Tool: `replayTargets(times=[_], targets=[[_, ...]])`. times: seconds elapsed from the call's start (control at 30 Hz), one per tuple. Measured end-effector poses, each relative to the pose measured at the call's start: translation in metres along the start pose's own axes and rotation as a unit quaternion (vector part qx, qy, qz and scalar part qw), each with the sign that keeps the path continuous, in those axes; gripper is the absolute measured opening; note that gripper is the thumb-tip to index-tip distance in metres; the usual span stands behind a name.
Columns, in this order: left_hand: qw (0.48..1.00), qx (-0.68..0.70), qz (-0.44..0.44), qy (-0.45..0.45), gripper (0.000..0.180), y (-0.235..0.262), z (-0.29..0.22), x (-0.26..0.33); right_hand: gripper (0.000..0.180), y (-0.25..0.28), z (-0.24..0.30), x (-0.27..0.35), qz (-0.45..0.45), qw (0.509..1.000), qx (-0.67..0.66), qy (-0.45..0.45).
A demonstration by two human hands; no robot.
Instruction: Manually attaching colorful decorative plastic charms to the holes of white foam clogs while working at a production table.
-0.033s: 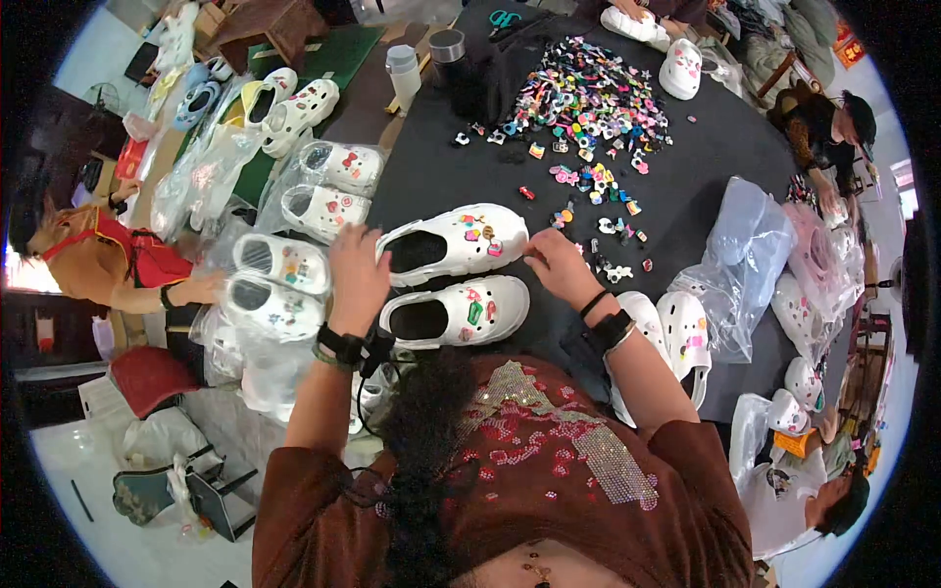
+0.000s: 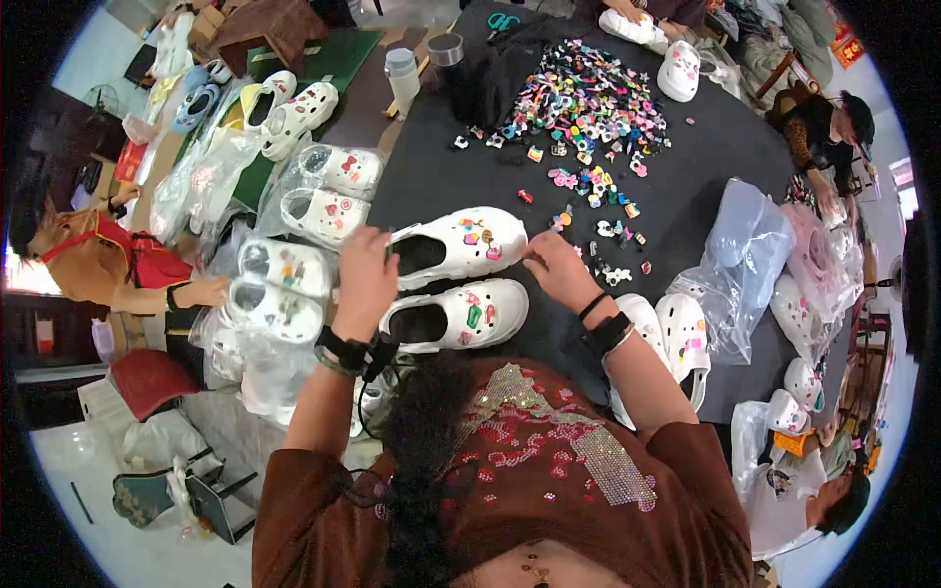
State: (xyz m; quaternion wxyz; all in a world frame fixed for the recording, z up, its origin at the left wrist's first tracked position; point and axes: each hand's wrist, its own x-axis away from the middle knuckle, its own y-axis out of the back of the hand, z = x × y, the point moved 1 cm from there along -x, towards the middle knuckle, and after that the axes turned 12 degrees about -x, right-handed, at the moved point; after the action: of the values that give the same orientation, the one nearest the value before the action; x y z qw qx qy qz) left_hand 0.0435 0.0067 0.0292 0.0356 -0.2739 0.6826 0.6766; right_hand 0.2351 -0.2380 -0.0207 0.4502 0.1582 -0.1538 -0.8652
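Upper white clog (image 2: 463,243), at centre: left hand (image 2: 366,281) at 9 o'clock, right hand (image 2: 562,268), fingers curled, at 3; whether either grips cannot be told. Likely light and springy, it suits heel-and-toe holding. Bare bench (image 2: 439,169) opens toward 12 o'clock; its edge runs near 9.

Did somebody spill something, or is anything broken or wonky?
Nothing I can see looks broken. The messy bit is the heap of colourful little charms on the black table: some straggle toward the two white clogs, though I can't tell if they spilled. Those clogs sit neatly side by side near the left hand and right hand.
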Motion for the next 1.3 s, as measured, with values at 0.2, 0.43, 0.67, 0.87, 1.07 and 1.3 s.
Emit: replayTargets(times=[0.2,0.43,0.67,0.87,1.07,1.3], targets=[[0.844,0.387,0.313,0.199,0.028,-0.044,-0.017,-0.003,0.011,-0.001,0.005,-0.017,-0.013,1.000,-0.005,0.004],[0.619,0.546,0.444,0.349,0.043,-0.068,-0.024,-0.034,0.016,-0.012,0.002,-0.039,0.004,1.000,0.011,0.017],[0.675,0.452,0.487,0.320,0.033,-0.065,-0.036,-0.056,0.020,-0.021,-0.009,-0.057,-0.017,1.000,-0.013,-0.011],[0.381,0.745,0.390,0.384,0.041,-0.084,-0.044,-0.045,0.034,-0.020,-0.002,-0.066,0.010,0.998,-0.011,-0.064],[0.537,0.570,0.410,0.468,0.023,-0.046,-0.062,-0.060,0.050,-0.023,0.006,-0.075,0.023,0.991,0.070,-0.109],[0.416,0.731,0.377,0.389,0.027,-0.065,-0.055,-0.036,0.040,-0.027,0.014,-0.090,0.082,0.986,0.120,-0.086]])
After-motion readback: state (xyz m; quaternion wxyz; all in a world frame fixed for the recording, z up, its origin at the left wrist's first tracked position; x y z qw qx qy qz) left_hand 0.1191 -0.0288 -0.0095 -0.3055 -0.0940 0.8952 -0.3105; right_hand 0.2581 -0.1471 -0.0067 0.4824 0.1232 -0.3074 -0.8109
